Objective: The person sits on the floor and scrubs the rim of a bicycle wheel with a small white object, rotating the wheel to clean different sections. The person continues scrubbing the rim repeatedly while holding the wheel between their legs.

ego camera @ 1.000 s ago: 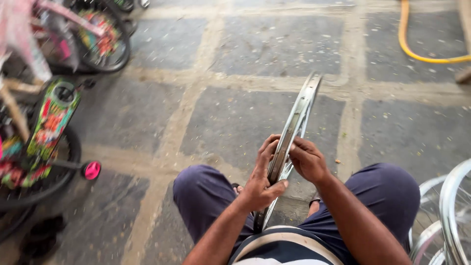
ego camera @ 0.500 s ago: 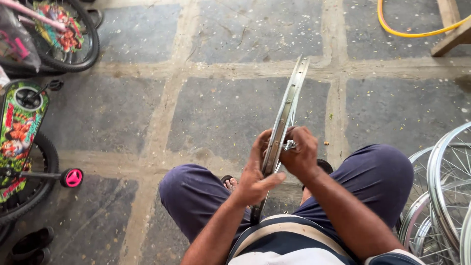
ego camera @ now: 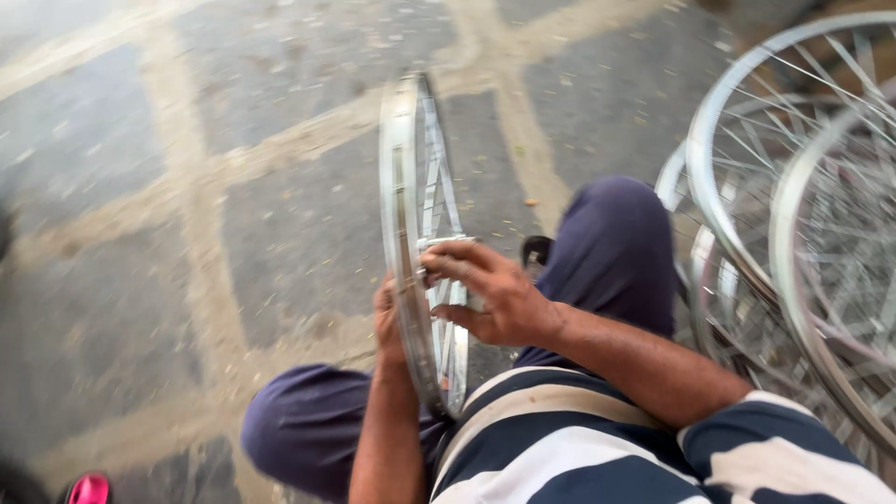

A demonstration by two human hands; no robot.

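A silver spoked bicycle wheel (ego camera: 403,187) stands upright on edge between my knees, seen nearly edge-on. My left hand (ego camera: 386,322) grips its rim from the left side, mostly hidden behind the rim. My right hand (ego camera: 490,294) is on the right side of the wheel, fingers curled at the hub axle (ego camera: 443,245) among the spokes. I sit low with both knees in dark blue trousers and a striped shirt at the bottom of the view. The picture is blurred by motion.
Several bare spoked wheel rims (ego camera: 803,205) lean stacked at my right, close to my right knee (ego camera: 616,233). A stone-slab floor (ego camera: 187,233) with pale joints spreads ahead and left. A pink pedal (ego camera: 89,488) shows at the bottom left corner.
The view has swung right and closer: the children's bicycles at left and yellow hose have left the picture, the stacked rims now fill the right. Both hands stay on the wheel, now more upright.
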